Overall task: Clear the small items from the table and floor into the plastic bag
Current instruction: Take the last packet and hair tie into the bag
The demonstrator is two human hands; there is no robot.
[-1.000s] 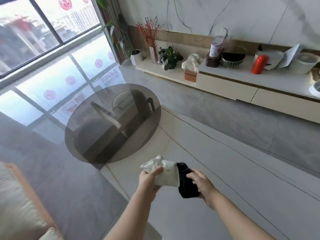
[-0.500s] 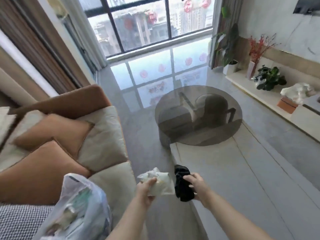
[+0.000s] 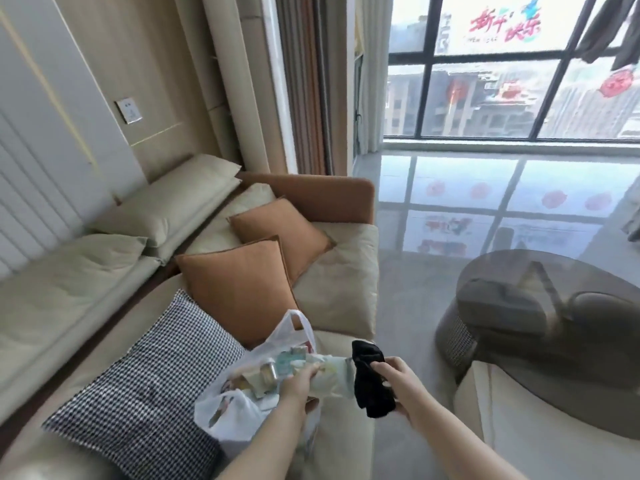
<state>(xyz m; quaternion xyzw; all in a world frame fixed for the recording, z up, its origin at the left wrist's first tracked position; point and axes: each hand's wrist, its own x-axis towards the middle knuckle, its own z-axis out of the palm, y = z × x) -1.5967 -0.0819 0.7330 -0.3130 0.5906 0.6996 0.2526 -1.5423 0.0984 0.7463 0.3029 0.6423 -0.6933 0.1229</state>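
A white plastic bag sits open on the sofa seat, with several small items showing inside. My left hand grips a crumpled pale wrapper right at the bag's mouth. My right hand holds a black cloth just to the right of the wrapper, above the sofa's front edge. The round smoked-glass table stands at the right.
The cream sofa carries two orange cushions and a black-and-white checked cushion. Glossy grey floor runs between sofa and table up to a large window. A pale table top adjoins the glass one.
The view has swung left from the floor and table to the sofa. Both hands carried the wrapper and black cloth over to the bag, and the left hand now reaches its mouth.
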